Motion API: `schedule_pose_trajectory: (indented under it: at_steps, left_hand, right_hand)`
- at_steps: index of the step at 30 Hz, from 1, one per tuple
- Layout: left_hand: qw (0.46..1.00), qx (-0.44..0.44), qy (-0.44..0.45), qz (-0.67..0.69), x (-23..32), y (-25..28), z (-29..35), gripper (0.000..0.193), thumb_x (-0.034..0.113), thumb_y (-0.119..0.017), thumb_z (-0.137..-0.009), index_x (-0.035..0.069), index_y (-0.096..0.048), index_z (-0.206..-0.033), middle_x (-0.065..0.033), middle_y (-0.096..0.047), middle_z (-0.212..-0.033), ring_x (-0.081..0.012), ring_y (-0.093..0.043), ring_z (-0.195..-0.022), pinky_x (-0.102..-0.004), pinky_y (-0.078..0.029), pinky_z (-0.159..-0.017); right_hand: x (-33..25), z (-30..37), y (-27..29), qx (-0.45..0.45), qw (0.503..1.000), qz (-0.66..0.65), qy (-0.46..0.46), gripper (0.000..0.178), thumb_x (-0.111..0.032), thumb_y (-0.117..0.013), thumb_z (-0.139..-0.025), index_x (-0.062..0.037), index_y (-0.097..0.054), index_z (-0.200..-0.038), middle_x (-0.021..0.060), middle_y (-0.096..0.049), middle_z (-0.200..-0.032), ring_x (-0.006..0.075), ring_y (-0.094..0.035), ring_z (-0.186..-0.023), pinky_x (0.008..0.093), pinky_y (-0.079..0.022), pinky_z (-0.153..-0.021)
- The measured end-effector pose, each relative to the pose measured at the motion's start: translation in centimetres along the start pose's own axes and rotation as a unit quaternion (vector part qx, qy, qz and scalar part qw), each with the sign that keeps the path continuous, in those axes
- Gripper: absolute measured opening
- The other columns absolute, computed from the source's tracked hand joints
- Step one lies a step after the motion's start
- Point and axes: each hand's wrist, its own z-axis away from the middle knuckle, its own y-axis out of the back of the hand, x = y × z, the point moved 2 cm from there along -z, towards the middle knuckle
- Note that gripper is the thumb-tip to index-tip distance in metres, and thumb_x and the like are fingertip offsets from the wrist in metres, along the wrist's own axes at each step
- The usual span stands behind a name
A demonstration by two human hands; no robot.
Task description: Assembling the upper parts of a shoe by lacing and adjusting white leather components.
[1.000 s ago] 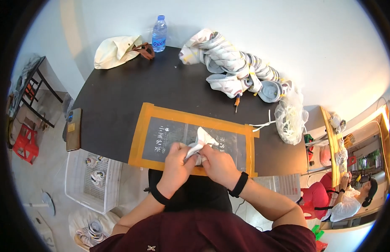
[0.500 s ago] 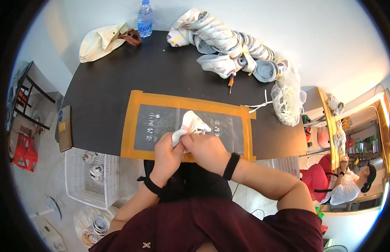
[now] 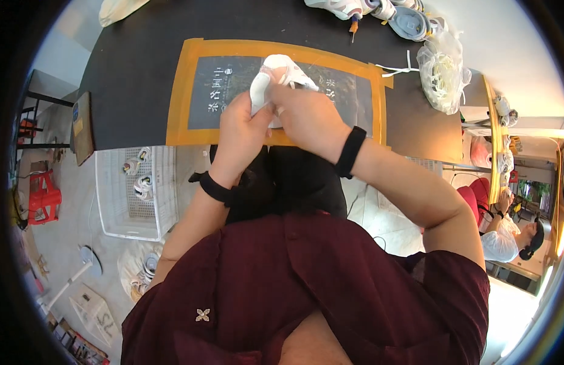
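Both my hands are together over the taped mat near the table's front edge. Between them is a small white shoe upper (image 3: 281, 62), its pale lining facing up at the left and strips of lace-like white showing at the right. My left hand (image 3: 242, 126) pinches its near left side with thumb and fingers. My right hand (image 3: 312, 117) is closed against its near right side; the fingertips are blurred and partly hidden, so the exact grip is unclear. The mat is dark under clear film, edged with orange tape (image 3: 179, 109).
A plastic bag of white laces (image 3: 441, 73) lies at the right, loose laces (image 3: 398, 71) beside it. More shoe uppers (image 3: 409, 23) are stacked at the back. A phone (image 3: 82, 128) rests on the left edge. Below stands a white crate (image 3: 136, 225); a co-worker (image 3: 501, 242) sits far right.
My view has tipped down, so the table sits higher in the picture. The shoe upper has turned slightly, showing more of its pale lining, and my right hand has shifted on it.
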Motion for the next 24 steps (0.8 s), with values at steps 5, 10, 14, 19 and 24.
schedule_pose_trajectory:
  at_steps: [5, 10, 14, 19, 24]
  left_hand:
    - [0.999, -0.021, 0.032, 0.0, -0.3, 0.3, 0.5, 0.015, 0.01, -0.058, -0.096, 0.002, -0.062, -0.108, -0.0008, -0.064, -0.086, -0.005, -0.054, -0.066, -0.0207, -0.043, -0.056]
    - [0.999, -0.011, 0.039, -0.004, -0.3, 0.3, 0.5, 0.014, 0.01, -0.058, -0.093, -0.001, -0.062, -0.102, -0.0043, -0.061, -0.08, -0.009, -0.056, -0.06, -0.0257, -0.046, -0.054]
    - [0.999, -0.014, 0.041, 0.017, -0.5, 0.1, 0.5, 0.016, 0.01, -0.057, -0.096, 0.002, -0.061, -0.11, -0.0009, -0.064, -0.089, -0.0056, -0.055, -0.067, -0.0212, -0.044, -0.057]
    - [0.997, -0.022, 0.035, -0.069, -0.6, 0.1, 0.2, 0.018, 0.01, -0.056, -0.097, 0.001, -0.06, -0.112, -0.0024, -0.065, -0.093, -0.0064, -0.057, -0.07, -0.0214, -0.045, -0.056]
    - [0.999, -0.002, 0.028, 0.046, -0.6, 0.2, -0.2, 0.019, 0.013, -0.058, -0.093, -0.001, -0.062, -0.105, -0.0052, -0.064, -0.083, -0.0091, -0.057, -0.061, -0.026, -0.047, -0.055]
  right_hand:
    - [0.7, -0.8, 0.7, -0.104, 0.966, -0.188, -0.142, 0.012, -0.013, -0.055, -0.086, -0.0031, -0.062, -0.089, 0.0197, -0.067, -0.086, 0.033, -0.066, -0.08, 0.0405, -0.052, -0.068]
    - [-3.2, 0.9, 0.6, -0.032, 0.981, 0.185, 0.043, 0.02, -0.015, -0.059, -0.085, 0.0004, -0.06, -0.098, 0.0205, -0.067, -0.085, 0.0359, -0.067, -0.081, 0.043, -0.053, -0.069]
    - [-2.3, 0.4, -0.3, 0.003, 0.992, 0.127, 0.004, 0.022, -0.013, -0.062, -0.083, 0.0017, -0.059, -0.099, 0.0205, -0.068, -0.085, 0.0379, -0.067, -0.081, 0.0445, -0.053, -0.071]
    - [-1.6, 0.4, -1.3, 0.075, 0.996, 0.004, -0.052, 0.021, -0.013, -0.063, -0.083, 0.0016, -0.06, -0.097, 0.0221, -0.068, -0.086, 0.0383, -0.067, -0.084, 0.0446, -0.052, -0.073]
    - [0.9, 0.1, -1.3, 0.02, 0.994, -0.029, -0.103, 0.018, -0.013, -0.058, -0.085, 0.0013, -0.059, -0.097, 0.0247, -0.066, -0.091, 0.0355, -0.066, -0.092, 0.0416, -0.052, -0.076]
